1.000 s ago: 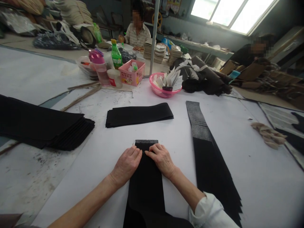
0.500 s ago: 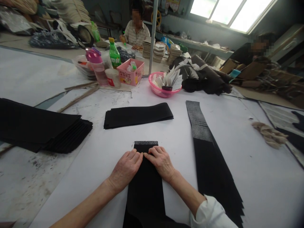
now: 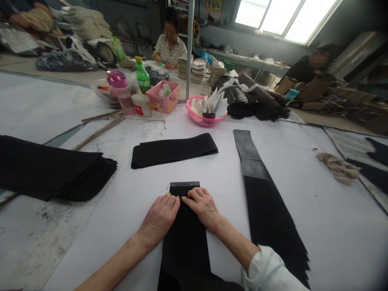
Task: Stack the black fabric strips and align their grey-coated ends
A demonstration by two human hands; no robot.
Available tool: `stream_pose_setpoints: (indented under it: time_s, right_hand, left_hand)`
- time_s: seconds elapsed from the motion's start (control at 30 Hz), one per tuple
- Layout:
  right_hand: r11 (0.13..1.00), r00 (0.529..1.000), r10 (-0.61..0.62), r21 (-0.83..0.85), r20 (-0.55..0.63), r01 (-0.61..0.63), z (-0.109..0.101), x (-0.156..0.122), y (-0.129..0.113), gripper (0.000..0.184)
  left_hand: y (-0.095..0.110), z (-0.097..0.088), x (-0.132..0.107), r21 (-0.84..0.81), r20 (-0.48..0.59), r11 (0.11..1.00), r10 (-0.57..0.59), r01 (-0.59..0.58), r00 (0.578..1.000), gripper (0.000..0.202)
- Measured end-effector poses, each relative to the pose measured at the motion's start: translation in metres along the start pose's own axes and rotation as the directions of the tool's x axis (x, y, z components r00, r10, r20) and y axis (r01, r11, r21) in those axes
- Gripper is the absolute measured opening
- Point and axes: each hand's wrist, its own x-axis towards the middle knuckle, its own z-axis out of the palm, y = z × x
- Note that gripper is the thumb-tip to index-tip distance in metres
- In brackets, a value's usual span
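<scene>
A black fabric strip (image 3: 189,238) runs from the bottom of the view up the middle of the table, with a grey, rough-looking band across its far end. My left hand (image 3: 159,220) is closed at the strip's left edge, fingers curled and thumb pressed down near the far end. From the right, my right hand (image 3: 206,208) grips the same end with bent fingers. The two thumb tips lie close together with a small gap. Beyond the hands sits a folded stack of black strips (image 3: 174,150). To the right lie fanned black strips (image 3: 266,214) with a grey coated end.
A thick pile of black pieces (image 3: 48,167) lies at left. Toward the back stand a pink basin (image 3: 198,120) of papers, a pink box (image 3: 163,103), a green bottle (image 3: 142,76) and a purple-lidded cup (image 3: 123,93). A crumpled beige glove (image 3: 338,167) rests at right. Other people sit behind.
The view has shifted slightly, so the table items sit a little left and lower. My thumbs have drawn slightly apart on the strip. At the upper left, another person's arm now shows.
</scene>
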Motion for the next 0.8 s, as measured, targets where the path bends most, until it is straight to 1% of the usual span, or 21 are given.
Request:
stream_pose_setpoints:
  time_s: [0.1,0.2,0.33,0.53,0.67,0.8]
  right_hand:
    - [1.000,1.000,-0.010,-0.006,-0.007,0.010,-0.003,-0.001,0.005,0.021]
    - [0.999,0.999,-0.046,0.006,-0.005,0.047,-0.007,-0.004,0.014,0.018]
    - [0.996,0.996,-0.089,0.007,0.013,0.089,-0.012,-0.006,0.023,0.015]
    - [0.997,0.997,-0.068,-0.020,0.032,0.068,-0.012,-0.006,0.017,0.016]
    - [0.998,0.998,-0.053,-0.040,0.030,0.054,-0.011,-0.006,0.016,0.018]
    - [0.997,0.997,-0.068,-0.020,0.021,0.069,-0.015,-0.011,0.025,0.018]
  left_hand:
    - [-0.002,-0.001,-0.001,-0.031,0.035,0.999,0.012,-0.011,0.999,0.040]
    - [-0.004,-0.002,-0.001,-0.045,0.059,0.999,0.016,-0.013,0.998,0.044]
    - [-0.004,-0.001,0.000,-0.046,0.063,0.998,0.036,-0.033,0.997,0.044]
    - [0.000,-0.002,0.008,-0.041,0.081,0.991,0.128,-0.125,0.988,0.043]
    - [0.003,-0.006,0.013,-0.013,0.115,0.989,0.146,-0.146,0.983,0.043]
    - [0.004,-0.006,0.016,-0.026,0.115,0.989,0.144,-0.142,0.983,0.042]
